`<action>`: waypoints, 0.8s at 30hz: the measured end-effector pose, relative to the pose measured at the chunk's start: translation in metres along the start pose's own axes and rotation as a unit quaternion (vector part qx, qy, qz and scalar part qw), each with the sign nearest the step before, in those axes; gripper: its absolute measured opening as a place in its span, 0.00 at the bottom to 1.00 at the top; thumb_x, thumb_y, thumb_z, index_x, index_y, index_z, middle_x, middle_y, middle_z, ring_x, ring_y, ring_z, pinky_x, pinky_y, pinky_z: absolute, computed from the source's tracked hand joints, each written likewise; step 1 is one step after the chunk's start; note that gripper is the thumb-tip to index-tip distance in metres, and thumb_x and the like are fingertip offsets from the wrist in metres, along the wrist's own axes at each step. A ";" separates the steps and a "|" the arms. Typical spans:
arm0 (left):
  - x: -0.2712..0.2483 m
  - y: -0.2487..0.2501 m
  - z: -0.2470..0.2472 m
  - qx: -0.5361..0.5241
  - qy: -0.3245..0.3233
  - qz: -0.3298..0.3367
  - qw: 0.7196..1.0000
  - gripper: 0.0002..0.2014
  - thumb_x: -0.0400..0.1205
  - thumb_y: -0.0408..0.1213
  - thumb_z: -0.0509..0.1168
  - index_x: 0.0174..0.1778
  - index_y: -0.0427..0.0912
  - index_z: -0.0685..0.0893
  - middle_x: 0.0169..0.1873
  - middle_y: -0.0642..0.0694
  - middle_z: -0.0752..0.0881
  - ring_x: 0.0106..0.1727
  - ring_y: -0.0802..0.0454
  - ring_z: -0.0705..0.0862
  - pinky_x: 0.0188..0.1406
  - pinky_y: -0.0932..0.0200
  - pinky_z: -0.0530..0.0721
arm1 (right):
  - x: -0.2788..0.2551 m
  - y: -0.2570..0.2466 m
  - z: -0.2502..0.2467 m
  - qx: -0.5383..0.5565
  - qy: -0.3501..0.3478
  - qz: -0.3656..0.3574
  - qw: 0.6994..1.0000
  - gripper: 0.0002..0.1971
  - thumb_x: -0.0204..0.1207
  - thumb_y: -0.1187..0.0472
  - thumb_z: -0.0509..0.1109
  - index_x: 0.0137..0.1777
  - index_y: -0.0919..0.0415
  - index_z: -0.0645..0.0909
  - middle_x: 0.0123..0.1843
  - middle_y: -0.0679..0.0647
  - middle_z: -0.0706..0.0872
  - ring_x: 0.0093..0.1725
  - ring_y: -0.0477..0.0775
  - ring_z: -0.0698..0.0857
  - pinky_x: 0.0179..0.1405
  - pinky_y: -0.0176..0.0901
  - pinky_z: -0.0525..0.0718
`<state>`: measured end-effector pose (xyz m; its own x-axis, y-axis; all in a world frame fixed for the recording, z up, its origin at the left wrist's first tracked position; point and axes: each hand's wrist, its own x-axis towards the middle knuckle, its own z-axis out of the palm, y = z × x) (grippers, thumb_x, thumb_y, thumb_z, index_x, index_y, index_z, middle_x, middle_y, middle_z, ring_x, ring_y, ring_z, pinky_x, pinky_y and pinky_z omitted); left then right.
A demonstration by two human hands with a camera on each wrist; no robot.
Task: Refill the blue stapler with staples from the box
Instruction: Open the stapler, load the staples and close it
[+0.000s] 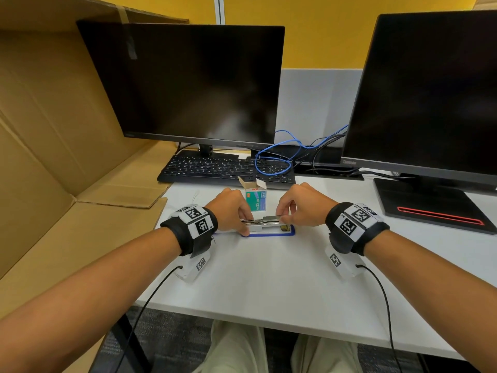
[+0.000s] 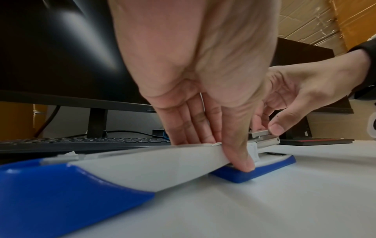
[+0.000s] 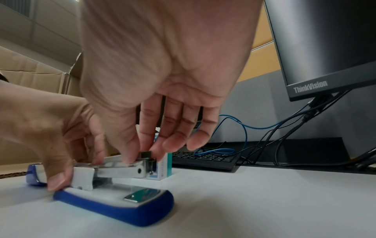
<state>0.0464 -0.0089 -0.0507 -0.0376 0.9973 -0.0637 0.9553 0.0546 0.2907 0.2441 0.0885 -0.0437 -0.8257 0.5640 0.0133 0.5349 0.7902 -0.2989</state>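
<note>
Stapler (image 1: 271,234) is lying open on the desk (image 1: 269,278), just before the box (image 1: 255,198), magazine (image 3: 120,171) facing up for loading. You are clamping its body steady with your left hand (image 1: 230,208) while your right hand (image 1: 299,205) is pinching a staple strip (image 1: 271,218) over the magazine's front.

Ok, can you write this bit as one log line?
stapler open on desk | left hand holds it | right hand pinches staples above it | box open
</note>
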 end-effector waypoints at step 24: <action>-0.001 0.003 -0.001 -0.004 0.001 -0.008 1.000 0.21 0.66 0.45 0.83 0.53 0.44 0.93 0.46 0.47 0.92 0.43 0.57 0.82 0.42 0.67 0.76 | 0.001 -0.006 -0.004 -0.036 -0.008 0.002 0.999 0.07 0.72 0.55 0.76 0.47 0.53 0.93 0.42 0.45 0.92 0.34 0.42 0.80 0.31 0.30 0.72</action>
<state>0.0493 -0.0097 -0.0485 -0.0532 0.9964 -0.0660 0.9522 0.0705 0.2972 0.2408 0.0850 -0.0383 -0.8264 0.5631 -0.0022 0.5486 0.8041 -0.2289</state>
